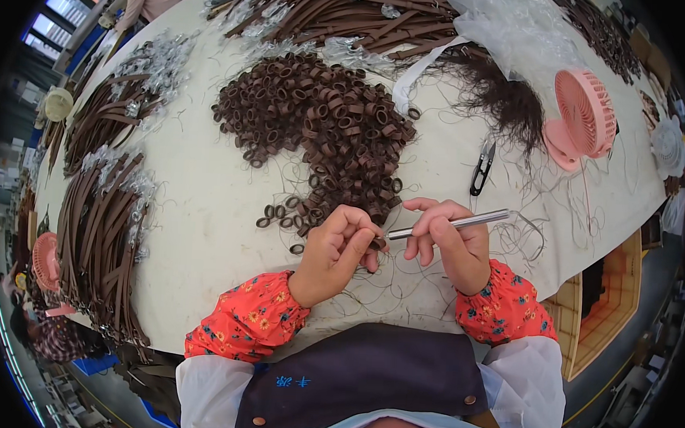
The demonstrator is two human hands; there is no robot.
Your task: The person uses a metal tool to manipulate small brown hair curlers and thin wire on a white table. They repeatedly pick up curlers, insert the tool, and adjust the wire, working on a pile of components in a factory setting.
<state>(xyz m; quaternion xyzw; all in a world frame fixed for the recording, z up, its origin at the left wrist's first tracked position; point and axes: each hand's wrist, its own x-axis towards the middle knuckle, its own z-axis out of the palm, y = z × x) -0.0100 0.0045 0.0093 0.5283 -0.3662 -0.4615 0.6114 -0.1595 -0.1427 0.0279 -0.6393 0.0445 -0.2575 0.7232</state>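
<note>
Left hand (336,250) pinches 1 loop (378,244), right hand (459,242) grips a rod (474,220); this loop seems underway, progress on the heap (333,119) unclear.

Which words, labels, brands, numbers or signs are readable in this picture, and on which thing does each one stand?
Dark apron: two blue characters toward the wearer's left; I do not copy their wording.
Silver tool in the right hand, and pink fan at right: no lettering I can make out.
Background: too small and blurred to read.
</note>
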